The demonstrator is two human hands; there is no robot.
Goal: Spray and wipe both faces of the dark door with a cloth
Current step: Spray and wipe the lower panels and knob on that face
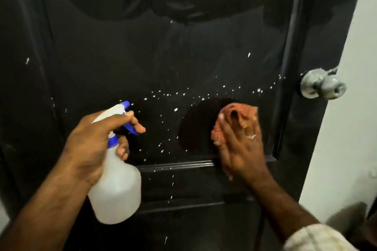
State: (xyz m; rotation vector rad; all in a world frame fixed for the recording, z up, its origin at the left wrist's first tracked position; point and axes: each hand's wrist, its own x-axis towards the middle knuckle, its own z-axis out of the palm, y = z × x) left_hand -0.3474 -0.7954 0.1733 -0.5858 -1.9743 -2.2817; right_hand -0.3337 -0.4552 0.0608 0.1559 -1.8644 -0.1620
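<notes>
The dark panelled door (126,51) fills the view, speckled with white spray droplets across its middle. My left hand (95,140) grips a translucent white spray bottle (117,187) by its neck, one finger on the blue trigger, nozzle aimed at the door. My right hand (240,146) presses an orange-pink cloth (236,116) flat against the door's right side, fingers straight over it, just above a horizontal moulding. The cloth is partly hidden under the palm.
A silver round doorknob (324,84) sticks out at the door's right edge. A white wall (350,128) runs beside the door on the right. A dim object sits low at the bottom right corner.
</notes>
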